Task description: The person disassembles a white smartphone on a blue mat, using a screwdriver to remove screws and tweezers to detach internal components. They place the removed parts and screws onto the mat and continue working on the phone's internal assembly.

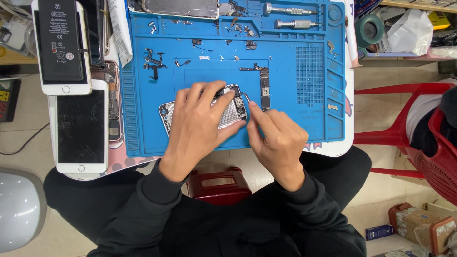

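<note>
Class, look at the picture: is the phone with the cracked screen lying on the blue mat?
No, the cracked phone lies left of the blue mat, on the table edge beside it.
</note>
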